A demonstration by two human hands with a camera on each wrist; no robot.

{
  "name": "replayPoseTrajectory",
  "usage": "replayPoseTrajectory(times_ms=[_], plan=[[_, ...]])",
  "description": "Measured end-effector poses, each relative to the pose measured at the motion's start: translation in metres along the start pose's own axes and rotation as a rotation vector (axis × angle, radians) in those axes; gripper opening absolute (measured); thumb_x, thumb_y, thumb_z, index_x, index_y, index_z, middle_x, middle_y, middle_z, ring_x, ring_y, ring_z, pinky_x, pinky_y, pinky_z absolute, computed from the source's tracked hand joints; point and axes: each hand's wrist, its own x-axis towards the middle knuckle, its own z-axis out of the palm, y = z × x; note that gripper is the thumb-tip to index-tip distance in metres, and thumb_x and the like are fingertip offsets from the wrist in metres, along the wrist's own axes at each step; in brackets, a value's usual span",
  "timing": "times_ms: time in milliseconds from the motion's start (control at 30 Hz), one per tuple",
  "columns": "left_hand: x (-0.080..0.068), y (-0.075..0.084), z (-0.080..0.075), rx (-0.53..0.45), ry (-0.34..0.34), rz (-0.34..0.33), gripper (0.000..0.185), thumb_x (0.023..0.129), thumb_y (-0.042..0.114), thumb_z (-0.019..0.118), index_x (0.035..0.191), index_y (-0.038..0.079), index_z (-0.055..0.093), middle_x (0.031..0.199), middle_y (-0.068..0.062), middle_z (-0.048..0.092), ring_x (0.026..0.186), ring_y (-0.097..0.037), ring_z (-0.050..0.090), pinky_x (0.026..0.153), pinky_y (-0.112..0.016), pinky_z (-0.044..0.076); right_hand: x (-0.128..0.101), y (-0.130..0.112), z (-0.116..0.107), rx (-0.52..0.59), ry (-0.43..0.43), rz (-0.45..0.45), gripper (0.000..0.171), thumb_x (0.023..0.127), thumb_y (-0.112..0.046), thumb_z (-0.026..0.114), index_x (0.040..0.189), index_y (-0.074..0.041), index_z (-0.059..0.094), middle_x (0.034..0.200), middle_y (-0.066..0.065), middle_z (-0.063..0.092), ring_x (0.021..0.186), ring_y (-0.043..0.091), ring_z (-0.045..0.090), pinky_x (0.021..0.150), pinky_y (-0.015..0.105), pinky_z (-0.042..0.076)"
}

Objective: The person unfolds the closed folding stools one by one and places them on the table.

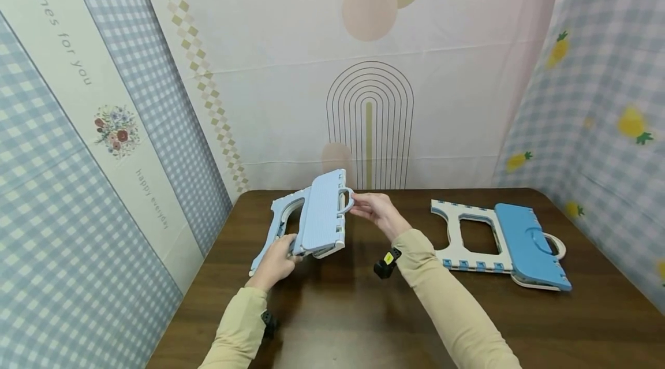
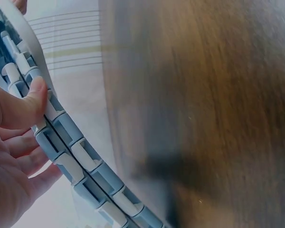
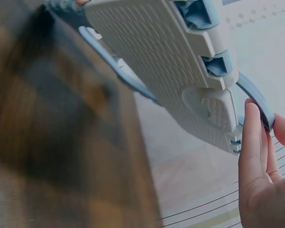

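Pinching the handle with our right hand and gripping the near edge with our left hand, we hold the light-blue folding stool tilted over the table's left side, the darker blue stool lying to the right. We seem midway through handling it; we judge the next move needs both grips steady while its panels are turned or lowered.

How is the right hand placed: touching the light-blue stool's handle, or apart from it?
Touching: the right wrist view shows the right hand pinching the handle between thumb and fingers.
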Motion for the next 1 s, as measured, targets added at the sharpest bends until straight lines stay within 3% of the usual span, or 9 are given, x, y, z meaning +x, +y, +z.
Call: replayPoseTrajectory(times_ms=[67,233,367,467,667,833,1000], plan=[[-0.001,0.001,-0.001,-0.009,0.02,0.019,0.036,0.08,0.002,0.074,0.114,-0.002,0.061,0.102,-0.014,0.065,0.09,-0.027,0.059,0.08,-0.043,0.049,0.0,-0.005,0.005,-0.003,-0.007,-0.021,0.008,0.09,0.0,0.064,0.084,-0.002,0.068,0.07,0.005,0.072,0.062,0.012,0.07,0.067,0.024,0.06],[-0.004,0.003,-0.002,-0.055,0.053,0.019,0.034,0.081,0.003,0.072,0.113,0.0,0.062,0.101,-0.012,0.066,0.094,-0.028,0.061,0.082,-0.043,0.05,-0.006,-0.015,0.02,-0.07,-0.01,-0.114,0.008,0.09,0.0,0.064,0.083,-0.002,0.066,0.069,0.002,0.07,0.06,0.01,0.068,0.066,0.025,0.06],[-0.008,0.004,-0.003,-0.08,0.073,0.006,0.043,0.081,0.006,0.074,0.121,-0.003,0.06,0.111,-0.019,0.067,0.103,-0.035,0.062,0.09,-0.049,0.05,-0.012,-0.021,0.032,-0.222,0.036,-0.25,0.006,0.089,-0.001,0.066,0.087,0.004,0.066,0.064,-0.001,0.066,0.056,0.009,0.066,0.066,0.029,0.061],[-0.007,0.005,-0.003,-0.121,0.077,0.009,0.044,0.081,0.007,0.074,0.122,-0.003,0.06,0.111,-0.019,0.068,0.101,-0.032,0.064,0.089,-0.048,0.051,-0.017,-0.026,0.043,-0.339,0.074,-0.34,0.016,0.088,-0.003,0.067,0.095,0.011,0.065,0.066,-0.001,0.065,0.054,0.008,0.065,0.065,0.03,0.061],[-0.008,0.011,-0.008,-0.254,0.075,-0.02,0.045,0.083,0.005,0.072,0.126,-0.001,0.059,0.114,-0.02,0.067,0.104,-0.031,0.065,0.09,-0.048,0.052,-0.028,-0.038,0.064,-0.58,0.107,-0.495,0.021,0.088,-0.008,0.068,0.098,0.01,0.067,0.083,0.019,0.072,0.053,0.007,0.065,0.062,0.029,0.06],[-0.009,0.018,-0.012,-0.307,0.098,-0.03,0.049,0.084,0.006,0.071,0.13,-0.002,0.057,0.119,-0.024,0.066,0.106,-0.034,0.065,0.091,-0.051,0.052,-0.035,-0.045,0.081,-0.743,0.152,-0.614,0.022,0.089,-0.016,0.068,0.098,0.005,0.069,0.088,0.021,0.073,0.062,0.02,0.072,0.059,0.026,0.059],[-0.008,0.022,-0.013,-0.371,0.1,-0.046,0.043,0.086,0.007,0.07,0.127,-0.001,0.058,0.111,-0.023,0.068,0.101,-0.032,0.065,0.086,-0.05,0.054,-0.041,-0.05,0.096,-0.8,0.169,-0.675,0.025,0.089,-0.02,0.068,0.102,0.002,0.069,0.09,0.017,0.074,0.071,0.026,0.073,0.06,0.023,0.057]])
